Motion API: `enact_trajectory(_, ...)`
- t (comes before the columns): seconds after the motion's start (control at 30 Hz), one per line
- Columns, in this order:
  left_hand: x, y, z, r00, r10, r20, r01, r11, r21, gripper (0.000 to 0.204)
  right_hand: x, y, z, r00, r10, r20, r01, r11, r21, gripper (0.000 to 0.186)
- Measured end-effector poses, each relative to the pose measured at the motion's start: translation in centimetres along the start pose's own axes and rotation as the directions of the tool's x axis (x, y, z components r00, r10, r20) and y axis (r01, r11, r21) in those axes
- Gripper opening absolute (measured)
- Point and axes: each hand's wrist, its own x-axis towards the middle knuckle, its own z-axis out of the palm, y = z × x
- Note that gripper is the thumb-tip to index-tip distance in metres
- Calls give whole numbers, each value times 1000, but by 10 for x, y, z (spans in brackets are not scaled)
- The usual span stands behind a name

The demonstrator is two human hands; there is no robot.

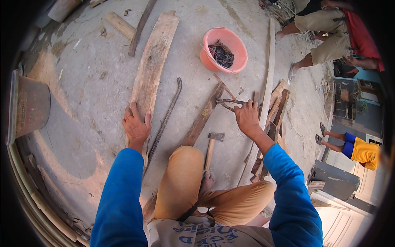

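Observation:
My left hand lies on a long weathered plank, fingers spread near its left edge. My right hand is closed around the handles of dark metal pincers. The pincers' jaws are beside a narrow wooden strip that slants down toward my knee; whether they grip anything, I cannot tell. A hammer with a wooden handle and dark head lies in front of my foot. Between the plank and the strip lies a rusty ribbed bar with a bent end.
A pink bucket holding dark scraps stands ahead. Wood offcuts are piled at right beside a long pale beam. A grey-brown tub stands left. One person in a red top and another in yellow are at right.

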Motion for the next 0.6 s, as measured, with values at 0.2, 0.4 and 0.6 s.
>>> enact_trajectory(0.2,0,1,-3,1000,-4,-6,4,1000,1,79,18,9,-13,993,-116,11,117,987,-110,19)
enact_trajectory(0.4,1,0,1,1000,12,-21,-11,999,53,80,36,28,-15,954,-275,-121,245,945,-217,22)
enact_trajectory(0.6,1,4,-1,1000,5,-10,-5,999,43,81,39,16,3,996,-84,-42,64,932,-357,25)
